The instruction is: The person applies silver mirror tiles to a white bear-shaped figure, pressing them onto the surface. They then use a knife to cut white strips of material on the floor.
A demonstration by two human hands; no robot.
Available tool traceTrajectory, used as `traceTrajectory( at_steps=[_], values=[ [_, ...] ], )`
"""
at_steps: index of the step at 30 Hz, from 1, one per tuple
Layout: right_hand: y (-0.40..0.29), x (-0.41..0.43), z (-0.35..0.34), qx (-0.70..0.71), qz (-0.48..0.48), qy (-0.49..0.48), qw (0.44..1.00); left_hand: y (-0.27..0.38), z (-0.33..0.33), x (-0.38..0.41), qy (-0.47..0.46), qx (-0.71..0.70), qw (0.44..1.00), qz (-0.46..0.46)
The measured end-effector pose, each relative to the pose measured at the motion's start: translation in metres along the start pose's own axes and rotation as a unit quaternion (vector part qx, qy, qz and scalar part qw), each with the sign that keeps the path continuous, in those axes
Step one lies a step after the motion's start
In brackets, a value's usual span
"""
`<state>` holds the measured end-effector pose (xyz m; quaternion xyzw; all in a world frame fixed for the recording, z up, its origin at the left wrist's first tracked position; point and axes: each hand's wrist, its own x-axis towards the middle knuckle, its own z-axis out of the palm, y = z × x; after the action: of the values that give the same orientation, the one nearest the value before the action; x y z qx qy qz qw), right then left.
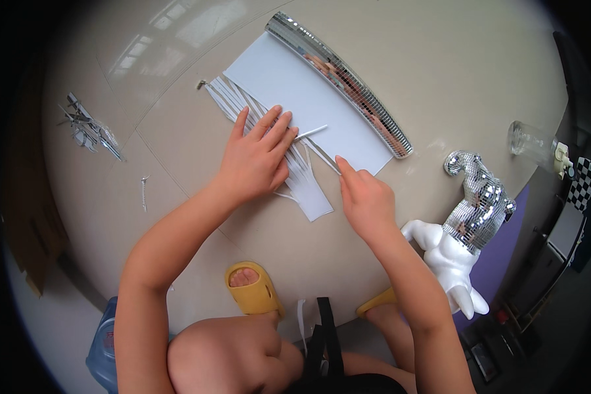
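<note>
A sheet of small mirror tiles lies on the floor with its white backing [295,88] up, its far side curled into a silvery roll [344,83]. My left hand [258,152] rests flat across the near edge and a fan of narrow cut white strips [310,192], fingers slightly spread. One short white strip [312,132] sticks out beside its fingertips. My right hand [367,197] is closed at the end of a narrow strip [322,153] along the sheet's near edge. Its fingers hide the gripped end.
At right lies a white animal figurine [448,261], partly covered in mirror tiles [477,207]. A clear bottle [529,143] is beyond it. Silvery scraps [88,125] and a small chain-like piece [144,194] lie at left. A yellow slipper [253,288] is near me; a blue water jug [103,344] stands lower left.
</note>
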<state>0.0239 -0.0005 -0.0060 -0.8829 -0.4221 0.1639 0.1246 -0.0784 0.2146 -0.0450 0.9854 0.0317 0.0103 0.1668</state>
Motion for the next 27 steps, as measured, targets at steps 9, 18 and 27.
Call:
traceTrajectory(
  at_steps=[9, 18, 27],
  values=[
    [0.0, -0.02, 0.004, 0.05, 0.08, -0.021, 0.995, 0.006, 0.011, 0.007, 0.124, -0.063, 0.99, 0.037],
    [0.02, -0.041, 0.009, 0.084, 0.106, 0.053, 0.989, 0.011, 0.002, 0.026, 0.056, -0.03, 0.994, 0.089],
    [0.028, -0.04, 0.023, 0.05, 0.102, 0.086, 0.99, 0.016, 0.0, 0.01, 0.004, 0.054, 0.993, 0.108]
  ],
)
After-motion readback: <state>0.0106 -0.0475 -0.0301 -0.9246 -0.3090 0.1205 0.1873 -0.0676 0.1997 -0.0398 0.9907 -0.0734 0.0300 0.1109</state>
